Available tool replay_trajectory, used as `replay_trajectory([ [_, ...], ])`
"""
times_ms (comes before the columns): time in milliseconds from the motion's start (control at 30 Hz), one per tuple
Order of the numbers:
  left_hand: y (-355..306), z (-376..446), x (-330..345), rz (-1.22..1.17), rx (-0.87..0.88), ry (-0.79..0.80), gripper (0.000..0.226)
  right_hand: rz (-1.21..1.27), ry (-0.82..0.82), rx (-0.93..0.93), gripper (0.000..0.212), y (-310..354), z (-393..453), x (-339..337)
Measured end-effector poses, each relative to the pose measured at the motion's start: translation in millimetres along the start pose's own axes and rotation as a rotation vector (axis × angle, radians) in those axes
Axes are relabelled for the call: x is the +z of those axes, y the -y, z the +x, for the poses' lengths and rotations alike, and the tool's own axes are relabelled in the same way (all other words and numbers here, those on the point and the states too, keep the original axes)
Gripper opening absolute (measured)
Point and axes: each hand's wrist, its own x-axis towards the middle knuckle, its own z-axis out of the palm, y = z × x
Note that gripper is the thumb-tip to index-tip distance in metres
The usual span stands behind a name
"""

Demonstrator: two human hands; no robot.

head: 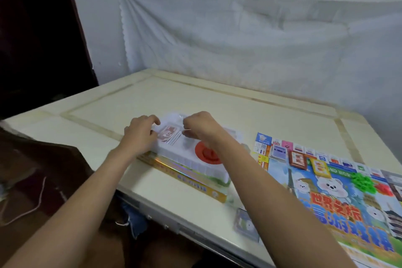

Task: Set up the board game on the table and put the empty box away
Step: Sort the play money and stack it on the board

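Both hands are held over the white plastic tray (187, 159), which is seated in the yellow-edged game box (185, 177) near the front left part of the cream table (195, 98). The left hand (139, 135) is set at the tray's left end, fingers bent downward, fingertips resting on the rim beside a stack of reddish paper money (168, 136) lying in the far compartment; whether anything is actually gripped there cannot be told. The right hand (201, 125) is raised just above the tray's middle, its fingers curled narrowly together, and a thin, pale, transparent bit of wrapping appears to be pinched between thumb and forefinger, though blur keeps this uncertain. Below the right wrist, a round red-orange disc (205, 154) is seen lying in the tray's nearer section.

To the right, the game board (339, 209) is laid flat and unfolded on the table, cartoon bears and large lettering printed across it, flag squares along its edge. Small card decks (298, 160) are placed near its top corner, and a cluster of green pieces (363, 183) with red pieces (384, 188) just beside them is resting on its upper right part. A small card pack (245, 224) is lying on the table near the front edge, between the box and the board.
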Motion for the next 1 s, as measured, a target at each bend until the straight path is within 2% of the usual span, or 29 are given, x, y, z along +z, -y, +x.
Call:
replay_trajectory([
  [67,8.7,1.8,7.7,0.123,-0.036,0.085,0.036,0.005,0.095,0.176,0.010,13.0,8.1,19.4],
  [133,12.8,0.1,15.6,0.107,-0.024,0.125,0.043,-0.037,0.131,0.317,0.018,16.6,14.6,31.1],
  [167,14.6,-1.0,19.5,0.088,-0.008,0.141,0.047,-0.031,0.118,0.368,0.017,15.9,17.8,34.5],
  [233,19.6,-0.8,27.9,0.044,-0.013,0.158,0.040,-0.005,0.085,0.452,0.007,14.8,26.2,40.4],
  [367,25.7,0.6,37.3,-0.034,0.003,0.122,0.032,0.005,0.074,0.529,0.026,8.6,40.9,48.1],
  [567,22.6,-5.3,37.3,-0.114,0.021,0.066,0.036,0.079,0.062,0.631,0.025,-5.4,59.6,57.6],
  [667,21.8,-7.0,36.0,-0.125,-0.004,0.084,0.030,-0.022,0.077,0.630,0.034,-6.6,63.5,58.6],
  [800,21.5,-6.8,34.8,-0.145,-0.028,0.105,0.033,-0.125,0.102,0.594,0.039,-3.1,60.0,61.0],
  [900,19.4,-8.2,31.5,-0.161,-0.018,0.099,0.030,-0.055,0.072,0.523,0.030,-2.9,57.8,62.0],
  [1000,16.6,-11.5,26.3,-0.187,-0.016,0.093,0.038,0.144,0.034,0.399,0.016,-4.6,65.9,73.5],
])
